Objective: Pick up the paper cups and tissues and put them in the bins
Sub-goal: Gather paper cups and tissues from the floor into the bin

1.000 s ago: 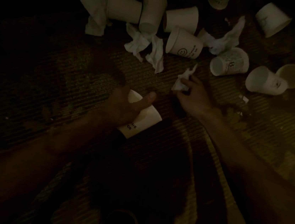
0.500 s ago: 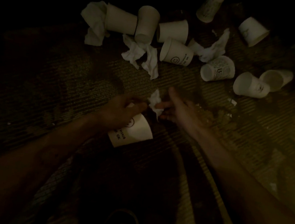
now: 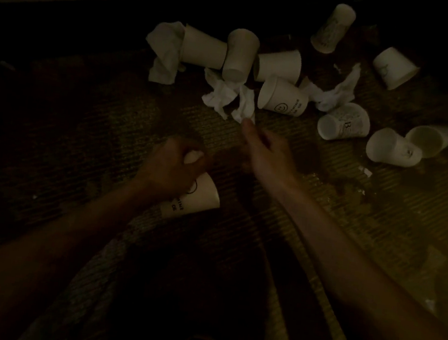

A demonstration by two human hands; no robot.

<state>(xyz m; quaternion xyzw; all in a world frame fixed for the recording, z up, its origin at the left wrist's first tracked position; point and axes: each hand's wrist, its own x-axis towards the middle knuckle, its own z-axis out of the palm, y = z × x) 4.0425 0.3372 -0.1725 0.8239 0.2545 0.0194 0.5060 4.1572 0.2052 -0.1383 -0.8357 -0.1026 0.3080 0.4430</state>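
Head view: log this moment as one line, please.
left hand: holds paper cup and tissue wad | right hand: empty, fingers extended toward crumpled tissue | floor: scattered cups uncollected

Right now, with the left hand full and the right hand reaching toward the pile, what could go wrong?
1. The left hand grips a paper cup and a small tissue wad together; the wad may slip out if more is added.
2. The right hand reaches for the crumpled tissue lying close beside the printed cup; pulling it could roll that cup away.
3. The floor is very dark, so the small scrap may be overlooked.
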